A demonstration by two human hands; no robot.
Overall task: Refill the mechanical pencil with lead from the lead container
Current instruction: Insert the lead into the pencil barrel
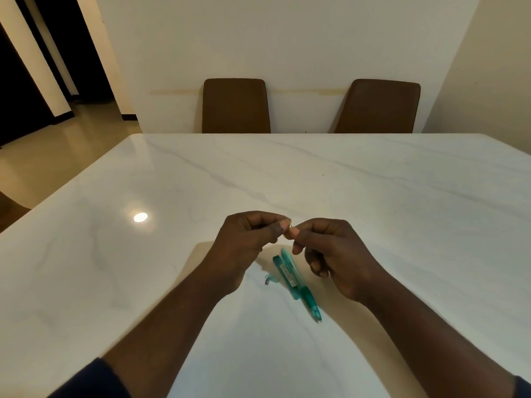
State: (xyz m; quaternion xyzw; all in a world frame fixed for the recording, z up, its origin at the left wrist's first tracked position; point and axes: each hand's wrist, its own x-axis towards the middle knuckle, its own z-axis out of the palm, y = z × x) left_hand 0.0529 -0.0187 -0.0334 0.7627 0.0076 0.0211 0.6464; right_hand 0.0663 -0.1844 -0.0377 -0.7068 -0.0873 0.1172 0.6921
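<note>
Pencil [305, 293] and lead case [285, 276] lie touching on table [373, 196]; above, left hand [249, 242] and right hand [330, 251] pinch something thin between fingertips.

Only 1 view: a head-worn wide-angle camera looks forward and down across the tabletop [373, 196], close above both hands, facing 2 chairs [235, 107] beyond.
</note>
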